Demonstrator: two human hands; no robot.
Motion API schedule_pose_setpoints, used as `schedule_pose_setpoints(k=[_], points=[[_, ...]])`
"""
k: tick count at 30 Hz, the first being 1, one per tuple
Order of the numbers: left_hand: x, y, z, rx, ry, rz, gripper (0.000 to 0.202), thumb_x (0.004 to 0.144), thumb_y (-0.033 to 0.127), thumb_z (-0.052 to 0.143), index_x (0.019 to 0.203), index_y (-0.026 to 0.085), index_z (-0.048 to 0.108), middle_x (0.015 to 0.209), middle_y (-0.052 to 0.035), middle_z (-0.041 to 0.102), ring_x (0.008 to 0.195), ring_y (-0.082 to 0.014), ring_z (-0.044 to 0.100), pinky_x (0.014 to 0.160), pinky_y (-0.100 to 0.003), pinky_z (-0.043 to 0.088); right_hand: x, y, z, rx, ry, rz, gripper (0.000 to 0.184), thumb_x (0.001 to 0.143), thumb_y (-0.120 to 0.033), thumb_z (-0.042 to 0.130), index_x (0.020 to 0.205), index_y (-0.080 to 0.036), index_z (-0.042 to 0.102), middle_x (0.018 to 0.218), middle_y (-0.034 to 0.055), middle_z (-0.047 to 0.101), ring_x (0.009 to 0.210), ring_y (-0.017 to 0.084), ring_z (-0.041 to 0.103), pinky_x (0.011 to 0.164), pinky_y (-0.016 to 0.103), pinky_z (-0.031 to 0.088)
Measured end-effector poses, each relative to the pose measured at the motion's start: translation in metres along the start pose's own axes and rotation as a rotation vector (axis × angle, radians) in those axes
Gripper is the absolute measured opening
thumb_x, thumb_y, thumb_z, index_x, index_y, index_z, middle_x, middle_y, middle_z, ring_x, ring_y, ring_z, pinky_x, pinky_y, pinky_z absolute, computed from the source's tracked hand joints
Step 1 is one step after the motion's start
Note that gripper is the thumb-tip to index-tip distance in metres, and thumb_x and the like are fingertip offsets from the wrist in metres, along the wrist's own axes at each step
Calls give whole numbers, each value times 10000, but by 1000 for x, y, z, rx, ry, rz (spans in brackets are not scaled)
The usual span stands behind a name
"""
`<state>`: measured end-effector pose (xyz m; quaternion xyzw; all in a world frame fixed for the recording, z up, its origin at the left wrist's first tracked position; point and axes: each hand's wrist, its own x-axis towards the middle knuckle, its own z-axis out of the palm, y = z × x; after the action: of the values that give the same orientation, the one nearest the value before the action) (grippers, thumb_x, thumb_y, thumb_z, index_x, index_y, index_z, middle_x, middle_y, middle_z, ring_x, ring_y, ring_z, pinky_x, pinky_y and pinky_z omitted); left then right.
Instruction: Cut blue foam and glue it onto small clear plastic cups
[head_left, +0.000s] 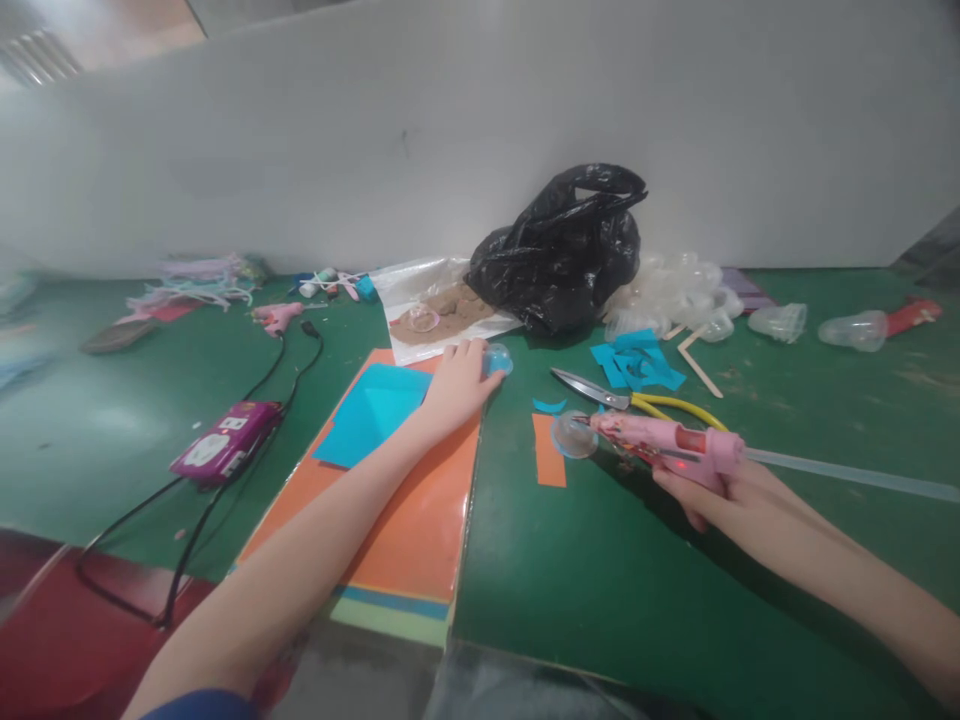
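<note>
My right hand is closed around a pink glue gun with a long clear glue stick out of its back. The gun's nozzle points left, at the rim of a clear plastic cup on the green table. I cannot tell whether nozzle and cup touch. Farther left, my left hand has its fingers and thumb about a small clear cup with blue in it, by the stack of coloured sheets. An orange paper strip lies beside the first cup, and yellow-handled scissors lie just behind it.
A black plastic bag stands at the back beside brown sand on white plastic. Several clear cups and blue paper scraps are to the right. Left are a purple power strip with black cable and another pink glue gun.
</note>
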<state>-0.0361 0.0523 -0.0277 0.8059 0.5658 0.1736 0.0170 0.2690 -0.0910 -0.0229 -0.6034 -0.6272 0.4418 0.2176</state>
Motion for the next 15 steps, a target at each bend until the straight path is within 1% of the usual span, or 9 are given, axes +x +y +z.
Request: schedule_pose_setpoints(k=[2, 5, 8, 11, 13, 15], points=[[-1, 1, 0, 5, 1, -1, 268, 964, 377, 528, 1142, 177, 533, 1145, -126, 612, 1081, -323, 513, 973, -461, 446, -1, -1, 1, 9, 27, 1, 605, 920, -574, 555, 1394, -203, 616, 567, -32, 565, 518, 167, 504, 496, 283, 406], [-1, 2, 0, 10, -3, -3, 295, 967, 375, 528, 1174, 165, 524, 1160, -134, 610, 1101, -327, 511, 988, -462, 442, -5, -7, 4, -8, 104, 7, 599, 917, -562, 558, 1392, -202, 620, 523, -48, 509, 514, 174, 497, 490, 283, 397], [-1, 2, 1, 11, -3, 3, 301, 972, 377, 517, 1186, 165, 518, 1166, -137, 608, 1102, -327, 509, 991, -470, 440, -9, -15, 6, 2, 90, 7, 543, 917, -571, 542, 1281, -194, 680, 509, -50, 472, 512, 178, 488, 487, 290, 401], [-2, 3, 1, 15, -2, 5, 297, 977, 377, 505, 1187, 167, 516, 1172, -141, 607, 1105, -330, 509, 988, -475, 441, -12, -22, 7, -13, 122, 24, 505, 896, -591, 551, 1139, -185, 729, 512, -40, 476, 522, 179, 496, 497, 292, 413], [-2, 3, 1, 27, -5, 11, 299, 980, 371, 500, 1191, 159, 516, 1180, -147, 605, 1113, -332, 513, 996, -474, 437, -14, -26, 8, -40, 151, 45, 484, 891, -575, 557, 1111, -185, 740, 507, -36, 480, 524, 179, 503, 493, 287, 405], [-3, 4, 1, 38, -3, 18, 302, 983, 364, 495, 1194, 149, 516, 1188, -155, 604, 1124, -334, 517, 1007, -476, 434, -14, -28, 9, -43, 166, 40, 475, 889, -556, 555, 1126, -187, 737, 503, -35, 481, 519, 179, 504, 481, 281, 395]])
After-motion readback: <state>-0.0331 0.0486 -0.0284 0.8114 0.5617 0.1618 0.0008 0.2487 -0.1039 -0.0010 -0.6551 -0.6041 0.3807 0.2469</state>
